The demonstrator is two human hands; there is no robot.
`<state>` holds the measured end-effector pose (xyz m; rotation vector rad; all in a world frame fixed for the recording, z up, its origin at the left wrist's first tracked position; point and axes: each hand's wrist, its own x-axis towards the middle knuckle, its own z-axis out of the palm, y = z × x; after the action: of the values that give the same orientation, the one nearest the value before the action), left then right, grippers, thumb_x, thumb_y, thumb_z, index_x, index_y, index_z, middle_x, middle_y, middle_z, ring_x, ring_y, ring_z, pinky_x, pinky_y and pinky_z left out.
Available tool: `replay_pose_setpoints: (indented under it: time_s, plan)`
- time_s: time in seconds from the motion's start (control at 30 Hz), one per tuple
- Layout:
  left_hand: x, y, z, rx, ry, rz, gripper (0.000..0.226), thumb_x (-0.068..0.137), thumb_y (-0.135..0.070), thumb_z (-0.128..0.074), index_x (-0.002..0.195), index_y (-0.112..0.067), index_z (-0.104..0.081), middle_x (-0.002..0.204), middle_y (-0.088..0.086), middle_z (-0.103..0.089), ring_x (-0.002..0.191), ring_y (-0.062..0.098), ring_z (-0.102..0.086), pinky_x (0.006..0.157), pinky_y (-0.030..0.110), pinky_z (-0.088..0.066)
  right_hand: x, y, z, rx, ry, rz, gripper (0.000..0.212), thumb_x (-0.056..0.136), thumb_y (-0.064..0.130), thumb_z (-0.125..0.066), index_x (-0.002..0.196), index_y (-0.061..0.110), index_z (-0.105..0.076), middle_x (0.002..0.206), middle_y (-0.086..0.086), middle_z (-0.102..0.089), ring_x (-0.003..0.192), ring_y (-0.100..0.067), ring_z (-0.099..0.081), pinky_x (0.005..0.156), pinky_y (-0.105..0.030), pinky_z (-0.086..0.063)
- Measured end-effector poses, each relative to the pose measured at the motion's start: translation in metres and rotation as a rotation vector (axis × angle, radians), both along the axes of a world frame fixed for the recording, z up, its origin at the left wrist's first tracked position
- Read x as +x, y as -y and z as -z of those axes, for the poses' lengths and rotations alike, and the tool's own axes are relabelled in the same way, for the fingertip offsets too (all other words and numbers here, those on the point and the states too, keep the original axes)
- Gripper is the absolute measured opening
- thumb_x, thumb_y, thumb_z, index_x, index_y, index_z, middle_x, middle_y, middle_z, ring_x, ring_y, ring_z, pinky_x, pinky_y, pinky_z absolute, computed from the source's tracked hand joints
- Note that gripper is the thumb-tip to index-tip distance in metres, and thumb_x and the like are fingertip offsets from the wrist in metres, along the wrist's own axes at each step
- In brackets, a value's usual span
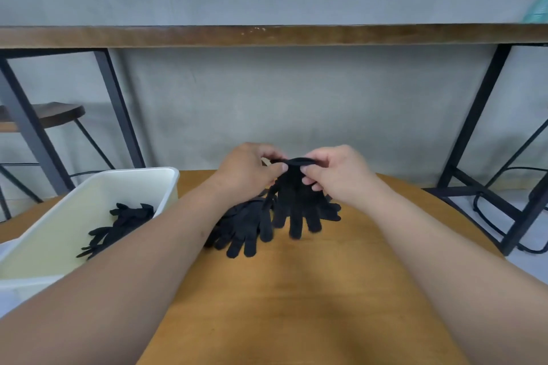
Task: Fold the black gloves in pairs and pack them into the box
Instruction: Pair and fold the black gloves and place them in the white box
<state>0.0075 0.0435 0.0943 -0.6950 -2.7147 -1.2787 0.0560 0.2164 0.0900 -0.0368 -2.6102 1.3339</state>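
Note:
A black glove (296, 201) hangs fingers-down above the wooden table (296, 290), held up by its cuff. My left hand (249, 169) pinches the cuff's left side and my right hand (338, 175) pinches its right side. Beneath it lies a loose pile of black gloves (243, 228) on the table. The white box (89, 195) stands at the left with several black gloves (118, 228) inside it.
A long wooden shelf on a black metal frame (267, 35) runs across the back in front of a grey wall. A round stool (56, 112) stands far left. Black frame legs and cables (489, 187) stand at the right beyond the table's edge.

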Motion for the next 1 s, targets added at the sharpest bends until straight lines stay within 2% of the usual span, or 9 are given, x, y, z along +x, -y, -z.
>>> replay_pose_setpoints:
  time_s: [0.1,0.17,0.23,0.3,0.37,0.5,0.67,0.8,1.0]
  plan:
    - [0.021,0.015,0.007,-0.034,-0.08,0.008,0.01,0.092,-0.028,-0.063,0.093,-0.035,-0.07,0.072,-0.012,-0.067,0.065,0.008,-0.062,0.061,0.017,-0.049,0.02,0.008,0.011,0.02,-0.089,-0.039,0.018,0.09,0.019,-0.061,0.082,0.029,-0.074,0.069,0.006,-0.072,0.063,-0.011,-0.066,0.06,-0.024,-0.05]
    - [0.038,0.026,0.031,-0.135,-0.095,0.053,0.013,0.092,-0.028,-0.063,0.097,-0.036,-0.07,0.085,-0.013,-0.069,0.068,0.001,-0.063,0.065,0.017,-0.049,0.033,0.014,0.038,0.11,-0.052,-0.072,0.019,0.088,0.017,-0.063,0.082,0.031,-0.074,0.071,0.008,-0.072,0.065,-0.011,-0.065,0.063,-0.024,-0.051]
    - [0.055,0.032,0.069,-0.281,-0.071,0.117,0.017,0.092,-0.027,-0.063,0.106,-0.032,-0.071,0.1,-0.015,-0.065,0.083,-0.002,-0.061,0.076,0.015,-0.047,0.043,0.018,0.075,0.226,0.082,-0.106,0.018,0.088,0.02,-0.064,0.095,0.031,-0.076,0.087,0.008,-0.074,0.081,-0.017,-0.067,0.077,-0.032,-0.054]
    - [0.072,0.037,0.109,-0.431,0.028,0.169,0.021,0.094,-0.028,-0.06,0.112,-0.03,-0.069,0.109,-0.013,-0.061,0.097,0.005,-0.059,0.089,0.023,-0.048,0.056,0.025,0.111,0.314,0.295,-0.173,0.025,0.091,0.02,-0.059,0.109,0.031,-0.072,0.1,0.011,-0.069,0.09,-0.014,-0.065,0.082,-0.028,-0.05]
    - [0.086,0.041,0.139,-0.545,0.134,0.219,0.024,0.094,-0.026,-0.057,0.115,-0.028,-0.069,0.116,-0.012,-0.059,0.104,0.01,-0.058,0.094,0.029,-0.048,0.067,0.032,0.134,0.412,0.452,-0.239,0.036,0.091,0.014,-0.053,0.118,0.032,-0.068,0.111,0.011,-0.063,0.097,-0.012,-0.061,0.085,-0.023,-0.047]
    - [0.093,0.048,0.158,-0.483,0.224,0.204,0.034,0.092,-0.011,-0.05,0.116,-0.028,-0.068,0.123,-0.016,-0.054,0.11,0.008,-0.054,0.097,0.02,-0.044,0.07,0.035,0.139,0.534,0.529,-0.202,0.055,0.089,-0.001,-0.041,0.124,0.034,-0.064,0.135,0.002,-0.055,0.116,-0.02,-0.057,0.098,-0.03,-0.048]
    - [0.09,0.04,0.161,-0.402,0.12,0.074,0.024,0.097,-0.023,-0.052,0.116,-0.028,-0.066,0.117,-0.01,-0.057,0.098,0.008,-0.059,0.088,0.024,-0.051,0.071,0.043,0.136,0.508,0.278,-0.103,0.034,0.097,0.014,-0.045,0.115,0.029,-0.07,0.119,0.006,-0.064,0.101,-0.013,-0.062,0.087,-0.025,-0.052]
    - [0.095,0.034,0.171,-0.491,0.106,0.118,0.024,0.093,-0.031,-0.058,0.115,-0.025,-0.066,0.123,-0.009,-0.052,0.107,0.012,-0.055,0.095,0.03,-0.047,0.079,0.054,0.155,0.579,0.275,-0.172,0.026,0.096,0.021,-0.052,0.112,0.029,-0.071,0.107,0.005,-0.063,0.091,-0.014,-0.062,0.077,-0.025,-0.052]
    - [0.097,0.037,0.175,-0.518,0.103,0.17,0.02,0.091,-0.034,-0.061,0.108,-0.026,-0.068,0.117,-0.007,-0.053,0.102,0.013,-0.055,0.091,0.028,-0.047,0.086,0.052,0.158,0.594,0.267,-0.212,0.024,0.094,0.023,-0.054,0.11,0.026,-0.072,0.099,0.007,-0.056,0.086,-0.013,-0.055,0.072,-0.022,-0.047]
